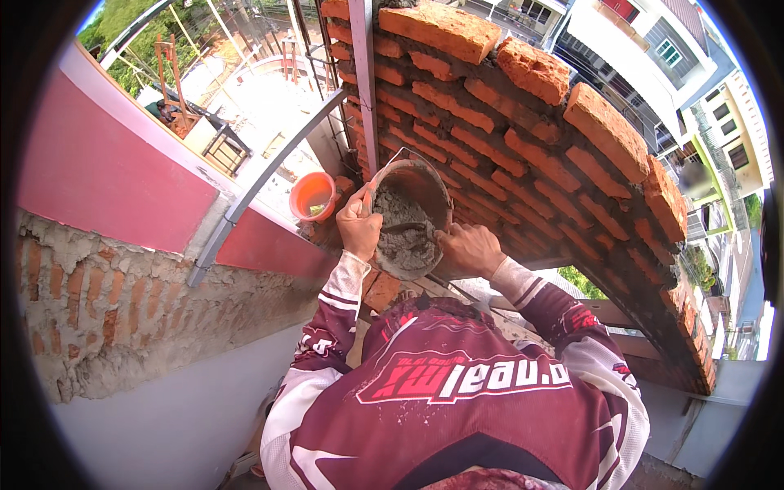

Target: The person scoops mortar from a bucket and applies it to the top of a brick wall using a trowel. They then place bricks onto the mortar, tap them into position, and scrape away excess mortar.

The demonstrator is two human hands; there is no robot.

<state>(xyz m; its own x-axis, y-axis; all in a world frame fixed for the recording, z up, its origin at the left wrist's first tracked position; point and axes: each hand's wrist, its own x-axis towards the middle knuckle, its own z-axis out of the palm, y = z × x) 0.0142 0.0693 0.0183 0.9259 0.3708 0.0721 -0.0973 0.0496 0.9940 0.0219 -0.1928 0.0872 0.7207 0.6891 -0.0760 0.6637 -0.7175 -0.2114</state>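
Close in front of my chest is a mortar-stained bucket (426, 186), tilted so that its mouth faces me. Wet grey mortar (408, 255) lies inside it. My left hand (361, 225) is closed on the bucket's left rim, thumb toward the inside. At the right side of the mouth, my right hand (472, 247) is closed, its fingers curled at the rim. A dark, curved trowel (402, 226) sits partly sunk in the mortar and runs toward that hand; its handle is hidden by the fingers.
A curved red brick wall (523, 143) rises ahead and to the right. An orange bucket (313, 198) stands left of the mortar bucket. A grey metal bar (273, 175) slants across the left, near a pink wall (122, 175). An upright metal post (364, 82) stands ahead.
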